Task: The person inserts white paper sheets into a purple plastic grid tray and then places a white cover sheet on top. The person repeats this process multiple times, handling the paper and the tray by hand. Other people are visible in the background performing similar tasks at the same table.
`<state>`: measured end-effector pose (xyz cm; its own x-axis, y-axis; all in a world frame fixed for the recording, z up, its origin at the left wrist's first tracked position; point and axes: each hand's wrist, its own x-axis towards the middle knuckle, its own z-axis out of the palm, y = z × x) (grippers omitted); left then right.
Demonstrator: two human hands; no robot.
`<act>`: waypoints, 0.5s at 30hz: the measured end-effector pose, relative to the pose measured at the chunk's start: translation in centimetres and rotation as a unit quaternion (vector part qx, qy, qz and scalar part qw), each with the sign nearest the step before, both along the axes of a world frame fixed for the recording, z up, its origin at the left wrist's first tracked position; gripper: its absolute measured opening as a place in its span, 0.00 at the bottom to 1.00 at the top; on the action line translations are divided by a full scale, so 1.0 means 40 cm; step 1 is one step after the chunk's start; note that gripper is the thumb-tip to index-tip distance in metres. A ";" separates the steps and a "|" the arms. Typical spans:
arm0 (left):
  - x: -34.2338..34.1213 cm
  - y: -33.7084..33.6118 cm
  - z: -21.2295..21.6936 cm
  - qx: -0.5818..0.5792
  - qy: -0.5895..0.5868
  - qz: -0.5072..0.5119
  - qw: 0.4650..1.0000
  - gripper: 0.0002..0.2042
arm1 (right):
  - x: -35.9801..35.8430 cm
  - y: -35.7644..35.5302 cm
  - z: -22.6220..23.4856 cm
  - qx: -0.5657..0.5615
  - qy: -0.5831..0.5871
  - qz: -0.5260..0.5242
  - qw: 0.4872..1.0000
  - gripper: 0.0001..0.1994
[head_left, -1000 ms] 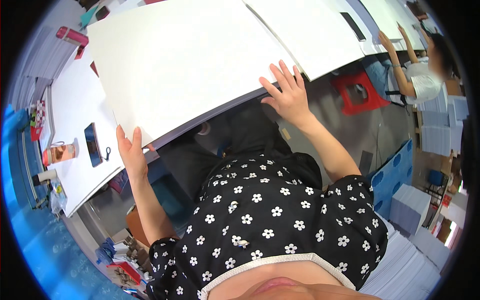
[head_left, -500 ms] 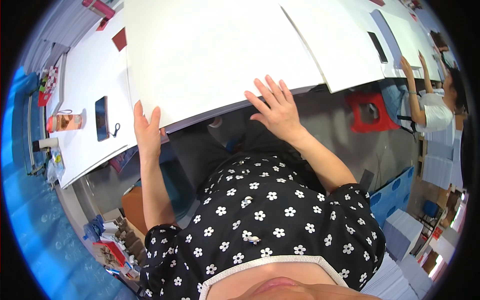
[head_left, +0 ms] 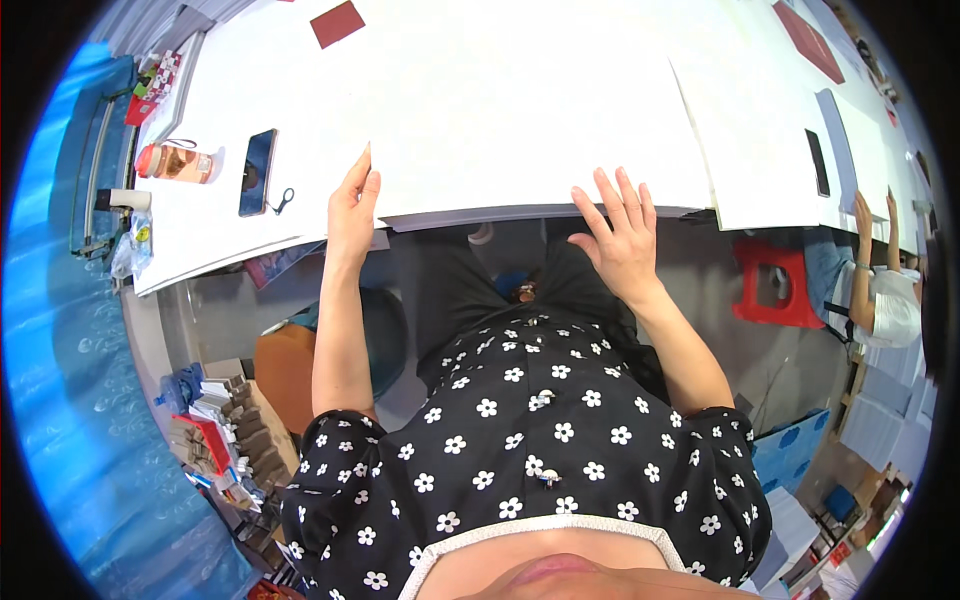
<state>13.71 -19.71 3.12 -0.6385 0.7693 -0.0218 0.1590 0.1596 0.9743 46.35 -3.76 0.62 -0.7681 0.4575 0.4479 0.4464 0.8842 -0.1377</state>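
Note:
A large white sheet or board (head_left: 500,130) lies on the white table (head_left: 215,215), its near edge slightly over the table's front. My left hand (head_left: 352,220) stands edge-on at the sheet's near left corner, fingers stretched forward along its side and thumb close to them. Nothing shows in its grasp. My right hand (head_left: 624,240) is spread with the palm down, its fingertips on the sheet near the front edge. In the bright glare I cannot tell whether the sheet is one layer or a stack.
At the left are a phone (head_left: 257,172), small black scissors (head_left: 284,201) and an orange-capped bottle (head_left: 180,163). A dark red card (head_left: 337,24) lies farther back. Another white sheet (head_left: 770,190) adjoins on the right. Beyond a red stool (head_left: 778,283), a co-worker (head_left: 893,305) handles sheets.
The view has shifted, so the table sits more to the right. My left hand's thumb and fingers have drawn closer together at the sheet's side. My right hand stays spread at the front edge.

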 end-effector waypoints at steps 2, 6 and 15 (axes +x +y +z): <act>-0.007 -0.003 -0.015 0.008 -0.001 -0.008 1.000 0.22 | 0.001 0.001 0.004 -0.003 -0.006 -0.002 1.000 0.37; -0.037 -0.010 -0.037 0.029 0.037 -0.025 0.999 0.23 | 0.000 -0.002 0.005 -0.004 -0.010 -0.001 1.000 0.36; -0.045 -0.017 -0.056 0.035 0.058 -0.028 0.997 0.24 | -0.003 -0.007 0.008 -0.001 -0.017 0.001 1.000 0.35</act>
<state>11.93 -20.38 0.88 -0.5904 0.8003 0.1047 0.2779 0.0798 0.9573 46.23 -4.04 0.96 -0.7833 0.4572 0.4212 0.4495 0.8846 -0.1243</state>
